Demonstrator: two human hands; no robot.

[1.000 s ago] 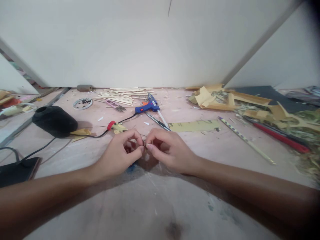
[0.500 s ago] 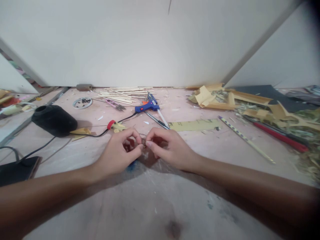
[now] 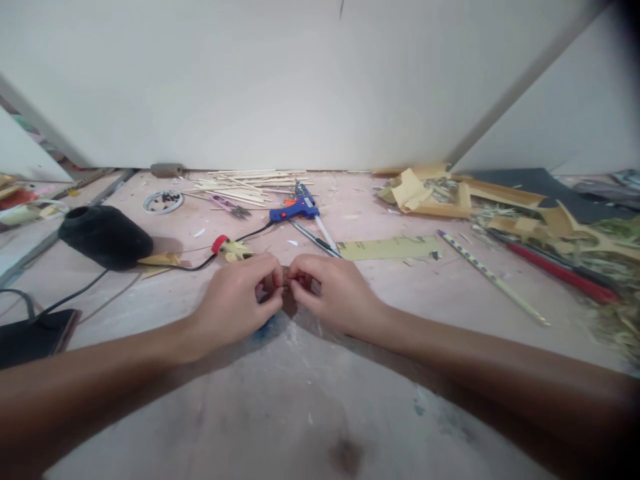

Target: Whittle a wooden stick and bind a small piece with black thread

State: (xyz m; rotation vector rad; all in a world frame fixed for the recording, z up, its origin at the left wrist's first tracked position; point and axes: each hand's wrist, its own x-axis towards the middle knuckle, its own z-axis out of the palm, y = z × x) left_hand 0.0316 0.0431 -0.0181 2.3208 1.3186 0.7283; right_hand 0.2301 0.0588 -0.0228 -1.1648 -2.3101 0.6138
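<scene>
Left hand [image 3: 239,303] and right hand [image 3: 334,293]: fingertips pinched together on one small dark piece [image 3: 285,285], too tiny to identify, mid-table [image 3: 320,413]. Blue glue gun [image 3: 295,212] lies toward the far edge.

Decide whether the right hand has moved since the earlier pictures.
Yes. The right hand has shifted slightly away from the person, toward the blue glue gun.

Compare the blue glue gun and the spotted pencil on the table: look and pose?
The glue gun is blue, stubby and pistol-shaped with a black cord; the spotted pencil is pale, thin and straight. The glue gun sits beyond the hands, by the wooden sticks; the pencil lies diagonally on the right side. Both lie untouched on the table.
</scene>
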